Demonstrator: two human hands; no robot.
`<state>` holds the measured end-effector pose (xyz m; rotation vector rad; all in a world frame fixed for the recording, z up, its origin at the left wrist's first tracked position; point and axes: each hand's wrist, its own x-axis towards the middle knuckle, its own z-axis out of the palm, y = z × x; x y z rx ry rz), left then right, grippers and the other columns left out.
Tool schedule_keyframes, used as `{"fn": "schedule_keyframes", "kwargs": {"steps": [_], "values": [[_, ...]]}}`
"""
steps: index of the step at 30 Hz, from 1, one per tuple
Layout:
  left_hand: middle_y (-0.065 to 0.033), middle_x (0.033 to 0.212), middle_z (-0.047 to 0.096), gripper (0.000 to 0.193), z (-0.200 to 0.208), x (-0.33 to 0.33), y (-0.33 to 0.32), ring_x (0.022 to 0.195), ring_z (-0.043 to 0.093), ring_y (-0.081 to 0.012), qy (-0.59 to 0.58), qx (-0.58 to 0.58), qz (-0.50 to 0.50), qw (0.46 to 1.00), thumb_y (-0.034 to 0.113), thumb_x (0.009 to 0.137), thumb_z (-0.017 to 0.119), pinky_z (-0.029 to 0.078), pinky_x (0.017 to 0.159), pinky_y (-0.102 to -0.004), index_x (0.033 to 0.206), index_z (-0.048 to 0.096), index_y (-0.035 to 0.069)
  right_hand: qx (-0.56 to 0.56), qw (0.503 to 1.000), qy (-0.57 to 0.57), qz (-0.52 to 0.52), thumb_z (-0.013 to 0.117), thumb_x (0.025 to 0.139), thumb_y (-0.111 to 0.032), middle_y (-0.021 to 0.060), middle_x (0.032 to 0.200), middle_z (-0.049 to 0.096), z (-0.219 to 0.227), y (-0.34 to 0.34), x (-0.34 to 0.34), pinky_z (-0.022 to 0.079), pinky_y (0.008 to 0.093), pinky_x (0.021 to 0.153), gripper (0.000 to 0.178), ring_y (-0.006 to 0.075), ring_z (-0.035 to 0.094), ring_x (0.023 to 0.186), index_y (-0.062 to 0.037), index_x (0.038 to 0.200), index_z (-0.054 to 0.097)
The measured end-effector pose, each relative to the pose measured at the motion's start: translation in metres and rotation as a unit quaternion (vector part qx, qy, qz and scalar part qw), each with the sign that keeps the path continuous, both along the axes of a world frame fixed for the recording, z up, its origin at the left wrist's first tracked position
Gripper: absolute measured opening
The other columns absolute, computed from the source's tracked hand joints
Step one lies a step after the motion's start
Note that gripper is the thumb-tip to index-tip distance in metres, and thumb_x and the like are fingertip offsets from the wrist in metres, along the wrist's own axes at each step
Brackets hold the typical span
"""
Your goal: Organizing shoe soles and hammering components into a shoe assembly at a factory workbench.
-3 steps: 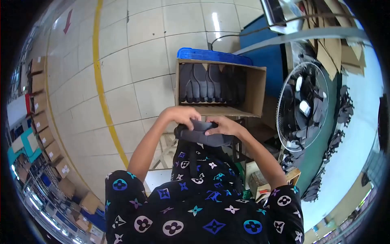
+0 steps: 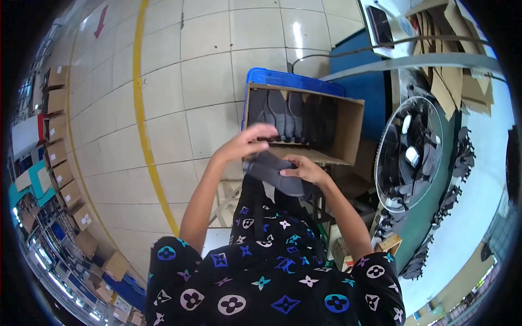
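Observation:
My right hand (image 2: 305, 169) grips dark grey sole-shaped shoe pieces (image 2: 277, 178), thumb on top and fingers around the far side. They appear to be two, laid together, held in front of my waist. My left hand (image 2: 251, 142) is off them, just above their left end, with fingers stretched and smeared by motion. Right beyond both hands stands an open cardboard box (image 2: 356, 133), tipped so its opening faces me. Inside it, similar grey pieces (image 2: 276, 111) stand side by side in a row, those at the right in shadow.
A blue crate (image 2: 293, 77) shows behind the box. To the right, a round wire basket (image 2: 409, 155) holds dark pieces and some white ones. Beside it runs a green surface (image 2: 435, 209) with dark clusters along its edge. A yellow line (image 2: 142, 114) crosses the tiled floor at left.
My left hand has let go of the grey pieces and lifted away, its fingers opening. My right hand keeps its grip. The whole view has shifted slightly.

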<state>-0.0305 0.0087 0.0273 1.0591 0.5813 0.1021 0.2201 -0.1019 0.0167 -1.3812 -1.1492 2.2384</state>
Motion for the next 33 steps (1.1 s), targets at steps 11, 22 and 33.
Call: {"fn": "schedule_keyframes", "kwargs": {"steps": [11,22,33], "values": [[-0.0094,0.119,0.060,0.041,-0.026,-0.190,-0.228,0.107,0.059,-0.0193,0.320,-0.038,0.512,0.796,0.032,0.098,0.052,0.048,0.090,-0.0331,0.126,0.053,0.003,-0.083,0.912,-0.050,-0.398,0.070,0.086,-0.021,0.0156,0.123,0.059,-0.270,0.087,-0.095,0.045,0.0374,0.092,0.056,0.0265,0.056,0.108,0.0054,0.130,0.048],[-0.0098,0.112,0.065,0.035,-0.139,-0.254,-0.392,0.092,0.064,-0.0221,0.329,0.164,0.034,0.929,0.029,0.095,0.048,0.052,0.073,-0.0342,0.124,0.052,0.010,0.083,0.883,-0.408,-0.219,0.070,0.081,-0.037,0.0281,0.120,0.054,-0.222,0.081,-0.095,0.045,0.0464,0.093,0.062,0.0422,0.053,0.112,0.0059,0.118,0.046],[-0.0068,0.091,0.061,0.018,-0.193,-0.199,-0.075,0.066,0.058,-0.0140,0.397,0.021,0.314,0.863,0.024,0.095,0.047,0.043,0.050,-0.0238,0.102,0.055,0.010,0.371,0.586,-0.423,-0.583,0.059,0.093,-0.027,0.0082,0.079,0.065,0.212,-0.065,0.219,0.051,0.0315,0.070,0.032,0.0171,0.064,0.075,0.0016,0.107,0.057]]}}
